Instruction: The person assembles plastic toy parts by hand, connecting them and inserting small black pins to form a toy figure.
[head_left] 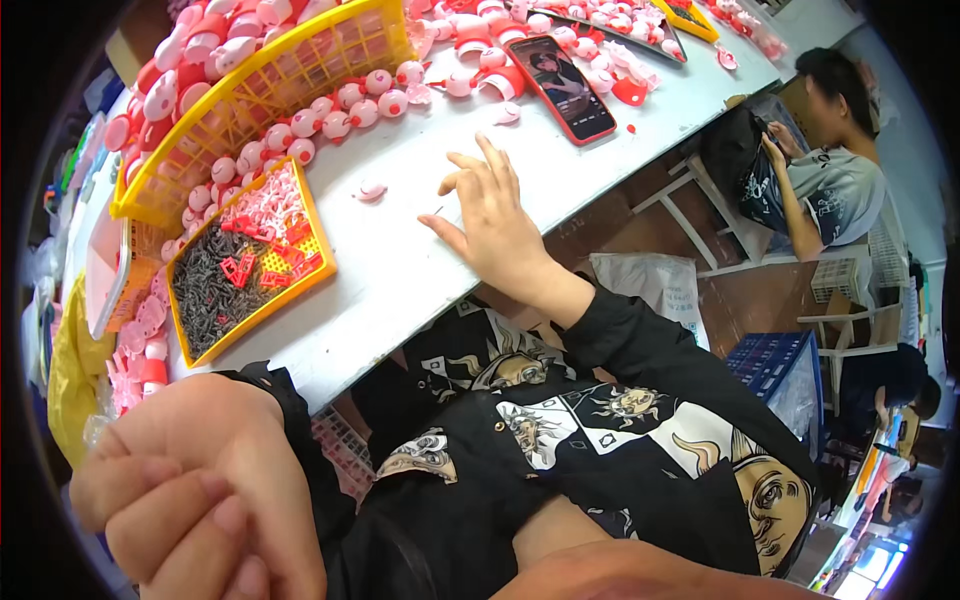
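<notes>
My right hand (490, 215) hovers over the white tabletop, fingers spread and thumb apart, with nothing in it. To its left lies a small pale-pink plastic piece (370, 192); another pink piece (506, 113) is just beyond the fingertips. At the lower left, close to the camera, my left hand (190, 490) is curled with its fingers bent into the palm. Whatever it may hold is hidden. Between that hand and the basket sits a shallow yellow tray (328, 255) of dark screws (215, 285), red plastic clips (238, 268) and small pink parts (275, 205).
A yellow basket (260, 85) heaped with pink and red toy parts stands at the far left, lined by round pink toy heads (335, 124). A red-cased phone (562, 90) lies beyond my right hand. Another person (840, 150) sits at right, near a blue crate (770, 365).
</notes>
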